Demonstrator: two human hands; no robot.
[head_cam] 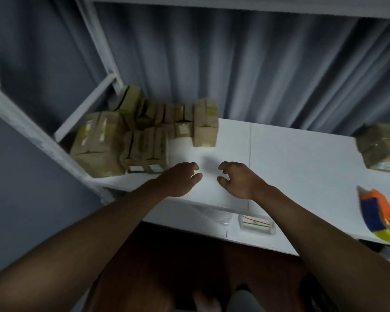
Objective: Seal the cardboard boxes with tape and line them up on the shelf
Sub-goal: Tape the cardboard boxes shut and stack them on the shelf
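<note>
Cardboard boxes (131,140) blurred; right box (381,146) cut off.

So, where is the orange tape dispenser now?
In the head view, the dispenser lies at the far right of the shelf, in front of a lone box.

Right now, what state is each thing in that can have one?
Left hand: open, fingers loosely curled, holding nothing.
Right hand: open, holding nothing.
Grouped boxes: closed, packed together at the shelf's left end.
Tall box: closed, upright.
Far-right box: closed, apart.
</note>
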